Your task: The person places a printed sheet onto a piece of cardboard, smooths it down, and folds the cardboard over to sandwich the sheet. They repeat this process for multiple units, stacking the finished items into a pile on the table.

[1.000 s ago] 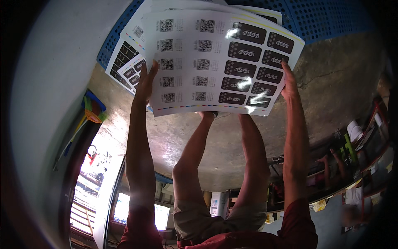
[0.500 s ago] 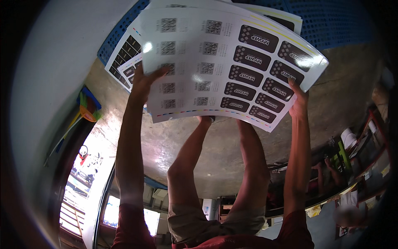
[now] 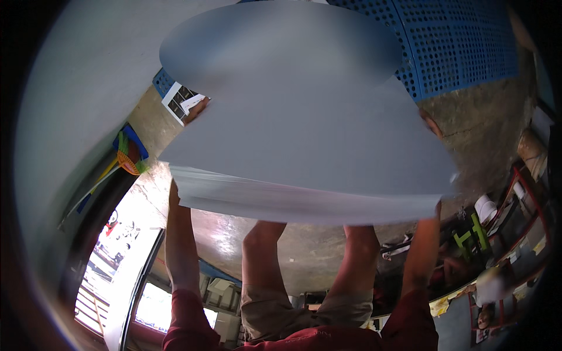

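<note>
A stack of large printed sheets [image 3: 304, 140] is bowed up in front of me, its plain pale side showing and its lower edges [image 3: 304, 202] fanned apart. At the left edge, my left hand [image 3: 197, 111] is closed on the sheets, with only some fingers in sight. My right hand [image 3: 431, 123] grips the opposite edge, and its fingers also show only in part. Both wrists are hidden behind the paper. The upper part of the stack is blurred. Beyond my left hand lie other printed sheets [image 3: 177, 104] with dark rectangles.
A blue perforated surface [image 3: 456, 47] lies at the far side. By the left wall stand a blue dustpan [image 3: 137, 143] and an orange-and-green broom [image 3: 127, 162]. A bright doorway [image 3: 111, 263] opens at lower left. At right are a green object [image 3: 477, 234] and a person [image 3: 492, 286].
The sheets have been raised and bent, so their plain side now faces me instead of the printed dark labels and square codes. Their lower edge has come nearer, covering my wrists.
</note>
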Demonstrator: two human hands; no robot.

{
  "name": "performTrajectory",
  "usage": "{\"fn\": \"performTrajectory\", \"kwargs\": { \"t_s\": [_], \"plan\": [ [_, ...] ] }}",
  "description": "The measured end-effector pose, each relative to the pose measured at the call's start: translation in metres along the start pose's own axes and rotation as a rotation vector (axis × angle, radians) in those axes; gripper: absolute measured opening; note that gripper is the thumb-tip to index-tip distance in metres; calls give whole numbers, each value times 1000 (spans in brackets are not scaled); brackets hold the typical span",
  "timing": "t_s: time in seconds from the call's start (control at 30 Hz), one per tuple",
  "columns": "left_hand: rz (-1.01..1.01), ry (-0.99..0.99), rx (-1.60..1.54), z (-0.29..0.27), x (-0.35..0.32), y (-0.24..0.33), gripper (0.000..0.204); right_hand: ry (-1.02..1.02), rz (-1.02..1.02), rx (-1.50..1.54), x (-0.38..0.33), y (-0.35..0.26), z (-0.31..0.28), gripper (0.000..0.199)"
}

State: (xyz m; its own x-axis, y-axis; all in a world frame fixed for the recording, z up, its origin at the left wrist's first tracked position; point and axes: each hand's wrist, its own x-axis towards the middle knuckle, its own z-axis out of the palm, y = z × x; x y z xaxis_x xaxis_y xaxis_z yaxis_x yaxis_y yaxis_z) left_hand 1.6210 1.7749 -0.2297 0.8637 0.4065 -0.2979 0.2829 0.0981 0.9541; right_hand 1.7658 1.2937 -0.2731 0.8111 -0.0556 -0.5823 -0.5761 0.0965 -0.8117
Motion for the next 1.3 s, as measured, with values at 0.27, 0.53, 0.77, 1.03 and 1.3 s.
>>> {"fn": "performTrajectory", "kwargs": {
  "t_s": [0.27,0.53,0.77,1.03,1.3],
  "plan": [
    [30,16,-174,6,0,-42,66,-69,-74,-60,0,-7,8,73],
    [-37,221,-506,-7,36,-78,75,-193,-160,-62,34,-1,25,77],
    [433,-304,-18,3,54,-41,83,-325,-215,-55,68,-6,42,80],
    [390,-190,287,-11,64,-43,116,-392,-227,-78,55,-12,36,84],
    [119,-171,74,-29,52,-36,98,-384,-199,-195,36,-7,28,70]
  ]
}}
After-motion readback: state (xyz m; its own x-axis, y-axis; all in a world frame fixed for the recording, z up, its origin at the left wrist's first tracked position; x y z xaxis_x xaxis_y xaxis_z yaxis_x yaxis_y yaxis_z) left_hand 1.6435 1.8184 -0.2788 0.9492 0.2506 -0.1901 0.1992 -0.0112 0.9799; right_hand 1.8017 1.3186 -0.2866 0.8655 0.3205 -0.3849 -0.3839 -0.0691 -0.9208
